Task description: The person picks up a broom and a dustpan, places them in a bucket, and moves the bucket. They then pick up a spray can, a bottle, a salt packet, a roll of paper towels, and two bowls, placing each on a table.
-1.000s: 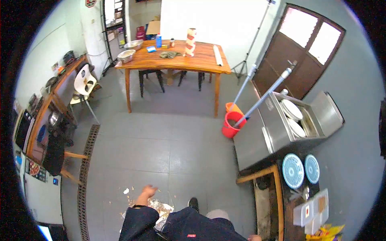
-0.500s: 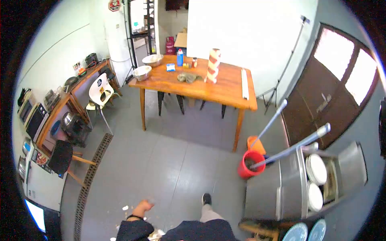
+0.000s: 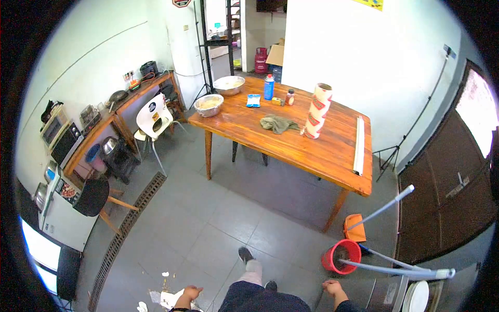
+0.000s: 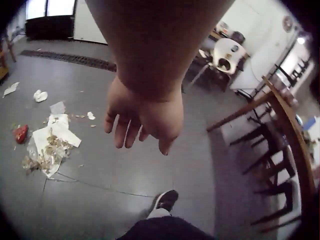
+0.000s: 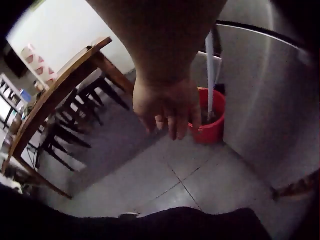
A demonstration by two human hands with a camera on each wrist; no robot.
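Note:
The left hand (image 3: 193, 292) hangs low in the head view, above scattered scraps and paper (image 3: 169, 298) on the floor. Seen from the left wrist, that hand (image 4: 145, 115) holds nothing, its fingers loosely spread; the scraps (image 4: 55, 142) and a red wrapper (image 4: 21, 134) lie beyond it on the floor. The right hand (image 3: 332, 287) is low at the right, below the red bucket (image 3: 342, 257). In the right wrist view the hand (image 5: 167, 110) dangles empty, fingers loosely bent, and overlaps the view of the red bucket (image 5: 212, 125).
A wooden table (image 3: 332, 161) ahead carries bowls, a cloth (image 3: 278, 124), a blue can and a tall patterned roll (image 3: 318, 112). Mop handles lean from the bucket beside an orange dustpan (image 3: 355, 228). A metal unit stands lower right; chairs and a floor drain (image 3: 125, 234) are left.
The view has swung right and the table looks nearer. The feet have shifted in a step, and the right hand has come further into view at the lower right. Both hands remain empty.

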